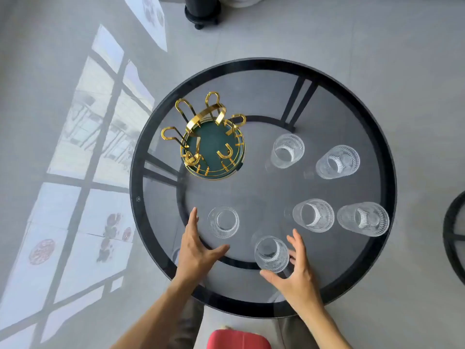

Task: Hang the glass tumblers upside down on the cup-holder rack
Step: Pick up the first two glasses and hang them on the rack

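Observation:
Several clear ribbed glass tumblers stand upright on a round dark glass table (377, 117). The gold cup-holder rack (210, 137) with looped pegs and a green base stands at the table's back left, with no glass on it. My left hand (198, 245) is open, fingers spread, just left of one near tumbler (223, 222) without touching it. My right hand (294, 270) is open and cupped around the nearest tumbler (271, 255), thumb below it, fingers to its right, apparently apart from the glass. Other tumblers stand further right, one (313, 215) near the middle.
More tumblers stand at the right (363, 219), back right (337, 161) and back middle (288, 151). A second dark table's edge (453, 238) shows at far right. A black wheeled base (202, 13) sits on the floor beyond. A red thing (239, 340) lies below the near edge.

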A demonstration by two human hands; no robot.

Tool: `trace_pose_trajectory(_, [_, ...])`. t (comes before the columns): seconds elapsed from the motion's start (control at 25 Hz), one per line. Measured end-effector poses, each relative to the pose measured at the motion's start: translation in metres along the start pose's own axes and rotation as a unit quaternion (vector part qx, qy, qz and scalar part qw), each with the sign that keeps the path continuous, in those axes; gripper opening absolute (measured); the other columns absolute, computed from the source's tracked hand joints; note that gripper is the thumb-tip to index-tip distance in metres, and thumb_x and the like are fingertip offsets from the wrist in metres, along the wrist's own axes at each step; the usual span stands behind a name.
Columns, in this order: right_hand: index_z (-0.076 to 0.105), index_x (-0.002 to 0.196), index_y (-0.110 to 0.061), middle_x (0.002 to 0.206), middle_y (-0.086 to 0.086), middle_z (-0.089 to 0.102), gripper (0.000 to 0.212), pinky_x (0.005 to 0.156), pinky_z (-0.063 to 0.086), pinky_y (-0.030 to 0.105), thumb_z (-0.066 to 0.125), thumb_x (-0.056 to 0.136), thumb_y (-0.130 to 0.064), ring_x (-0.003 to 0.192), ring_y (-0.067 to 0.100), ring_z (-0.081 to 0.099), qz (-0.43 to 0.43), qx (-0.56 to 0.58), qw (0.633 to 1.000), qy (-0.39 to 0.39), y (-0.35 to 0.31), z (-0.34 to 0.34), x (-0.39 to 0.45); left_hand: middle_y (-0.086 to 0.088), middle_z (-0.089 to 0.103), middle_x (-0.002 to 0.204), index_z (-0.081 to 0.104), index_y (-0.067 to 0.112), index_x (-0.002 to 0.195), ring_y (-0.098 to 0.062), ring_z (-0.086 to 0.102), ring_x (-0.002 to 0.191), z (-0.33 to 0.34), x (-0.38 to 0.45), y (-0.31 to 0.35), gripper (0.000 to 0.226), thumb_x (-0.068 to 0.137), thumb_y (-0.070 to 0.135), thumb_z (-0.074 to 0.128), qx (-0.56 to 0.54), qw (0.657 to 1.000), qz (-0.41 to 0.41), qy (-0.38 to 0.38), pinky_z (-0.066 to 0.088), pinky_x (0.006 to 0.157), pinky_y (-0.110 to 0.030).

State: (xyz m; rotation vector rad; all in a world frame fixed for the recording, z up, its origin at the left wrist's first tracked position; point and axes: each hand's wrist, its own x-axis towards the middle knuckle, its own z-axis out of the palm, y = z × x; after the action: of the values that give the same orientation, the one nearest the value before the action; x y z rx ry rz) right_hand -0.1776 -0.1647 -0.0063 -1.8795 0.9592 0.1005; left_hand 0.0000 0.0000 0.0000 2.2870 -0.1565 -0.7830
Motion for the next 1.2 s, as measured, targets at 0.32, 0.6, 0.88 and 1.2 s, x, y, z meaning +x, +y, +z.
trace_pose_trajectory(0.32, [0.033, 0.143, -0.027, 0.136, -0.016, 0.054, 0.106, 0.098, 0.046, 0.044, 0.089, 0.055, -0.044, 0.123, 0.014, 0.054, -0.167, 0.024, 0.982, 0.086, 0.066, 0.055, 0.055, 0.03, 0.054, 0.127, 0.046, 0.054, 0.128, -0.01, 0.057, 0.117, 0.056, 0.068, -0.054, 0.083, 0.056, 0.052, 0.087, -0.058, 0.978, 0.194, 0.052, 0.047, 0.1, -0.041])
trace_pose_trajectory(0.6, [0.052, 0.127, -0.024, 0.126, -0.035, 0.047, 0.09, 0.089, 0.049, 0.037, 0.089, 0.048, -0.044, 0.105, 0.005, 0.057, -0.261, -0.035, 0.95, 0.17, 0.074, 0.076, 0.087, 0.043, 0.05, 0.119, 0.046, 0.055, 0.124, -0.012, 0.059, 0.107, 0.071, 0.085, -0.065, 0.076, 0.057, 0.055, 0.082, -0.006, 0.951, 0.287, 0.112, 0.048, 0.095, -0.039])
trace_pose_trajectory(0.88, [0.05, 0.128, -0.037, 0.124, -0.039, 0.048, 0.086, 0.095, 0.04, 0.023, 0.08, 0.051, -0.061, 0.117, -0.005, 0.05, -0.277, -0.021, 0.945, 0.175, 0.091, 0.083, 0.089, 0.041, 0.051, 0.122, 0.048, 0.042, 0.127, -0.006, 0.057, 0.113, 0.08, 0.101, -0.094, 0.079, 0.058, 0.064, 0.08, 0.005, 0.923, 0.359, 0.135, 0.045, 0.094, -0.029])
trace_pose_trajectory(1.2, [0.038, 0.122, -0.051, 0.11, -0.029, 0.054, 0.084, 0.093, 0.041, 0.032, 0.076, 0.048, -0.063, 0.108, 0.012, 0.055, -0.269, -0.003, 0.945, 0.184, 0.084, 0.08, 0.071, 0.029, 0.056, 0.113, 0.051, 0.04, 0.122, -0.007, 0.052, 0.109, 0.08, 0.091, -0.09, 0.076, 0.054, 0.061, 0.079, -0.016, 0.93, 0.342, 0.13, 0.042, 0.095, -0.028])
